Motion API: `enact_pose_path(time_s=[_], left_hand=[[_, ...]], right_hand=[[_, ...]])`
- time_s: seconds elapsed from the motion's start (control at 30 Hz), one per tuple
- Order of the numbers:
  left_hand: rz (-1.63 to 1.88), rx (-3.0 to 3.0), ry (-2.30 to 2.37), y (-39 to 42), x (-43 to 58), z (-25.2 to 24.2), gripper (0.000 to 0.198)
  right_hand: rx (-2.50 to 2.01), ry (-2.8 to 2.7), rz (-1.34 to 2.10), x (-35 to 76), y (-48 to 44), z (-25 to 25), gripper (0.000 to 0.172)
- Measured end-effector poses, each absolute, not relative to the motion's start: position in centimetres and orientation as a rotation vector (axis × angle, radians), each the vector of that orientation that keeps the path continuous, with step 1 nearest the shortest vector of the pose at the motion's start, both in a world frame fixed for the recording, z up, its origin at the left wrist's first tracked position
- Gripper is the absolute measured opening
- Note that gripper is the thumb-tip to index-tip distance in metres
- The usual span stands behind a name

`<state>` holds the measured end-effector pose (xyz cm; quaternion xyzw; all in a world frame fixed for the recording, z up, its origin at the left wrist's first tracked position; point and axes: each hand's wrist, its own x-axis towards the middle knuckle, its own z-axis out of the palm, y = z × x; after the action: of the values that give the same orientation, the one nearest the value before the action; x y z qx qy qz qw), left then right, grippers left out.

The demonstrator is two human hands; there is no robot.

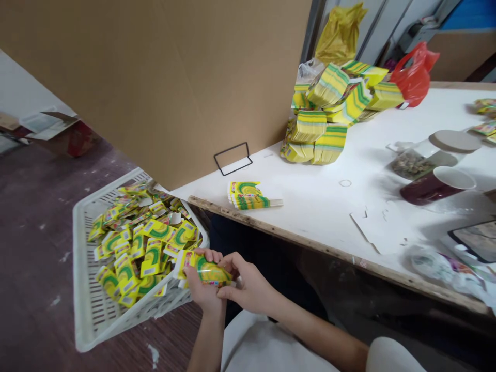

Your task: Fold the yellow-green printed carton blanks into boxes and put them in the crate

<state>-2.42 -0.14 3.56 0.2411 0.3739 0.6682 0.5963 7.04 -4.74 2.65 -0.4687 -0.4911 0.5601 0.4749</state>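
A small yellow and green printed carton lies across my left hand, whose fingers and thumb close around it. At the carton's right end, my right hand pinches with thumb and fingertips. Both hands are over my lap, between the basket and the table edge. The white plastic basket beside my left hand holds many similar cartons, piled loosely. On the table ahead lies a small fanned stack of flat cartons.
A large cardboard sheet stands upright on the white table, near a black wire stand. Bundled flat cartons are stacked behind. Rightward are a maroon mug, a lidded jar, a phone-like device and a red bag.
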Motion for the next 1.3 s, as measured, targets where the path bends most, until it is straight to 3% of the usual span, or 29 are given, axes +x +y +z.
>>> enact_pose_path(time_s=[0.23,0.43,0.6,0.7,0.83,1.0,1.13,1.23,1.3], left_hand=[[1.633,0.559,0.891,0.5,-3.0,2.4,0.065],[1.57,0.622,0.968,1.0,-2.8,2.0,0.078],[1.491,0.729,1.141,0.3,-2.5,1.0,0.042],[1.475,0.742,1.187,0.2,-2.6,0.8,0.041],[1.414,0.881,1.098,0.9,-4.2,2.0,0.048],[1.308,1.358,1.079,1.4,-8.2,3.9,0.056],[0.653,1.647,1.069,0.2,-8.2,3.9,0.099],[0.431,1.615,0.997,-1.0,-6.3,3.1,0.081],[0.466,1.619,1.051,-1.7,-5.2,2.6,0.067]], right_hand=[[-1.184,-1.553,1.197,6.9,-4.7,1.3,0.051],[-1.182,-1.32,1.131,8.2,-3.2,1.4,0.033],[-1.199,-1.224,0.966,10.0,-2.3,2.4,0.026],[-1.205,-1.192,0.949,10.8,-2.3,2.3,0.029],[-1.304,-1.377,0.994,13.2,-2.8,2.5,0.015],[-1.537,-2.012,0.967,14.9,-4.3,3.6,0.019],[-1.416,-2.239,0.764,13.8,-5.3,4.7,0.021],[-1.367,-2.062,0.598,13.2,-5.9,5.5,0.029],[-1.42,-1.744,0.556,13.1,-6.0,5.6,0.054]])
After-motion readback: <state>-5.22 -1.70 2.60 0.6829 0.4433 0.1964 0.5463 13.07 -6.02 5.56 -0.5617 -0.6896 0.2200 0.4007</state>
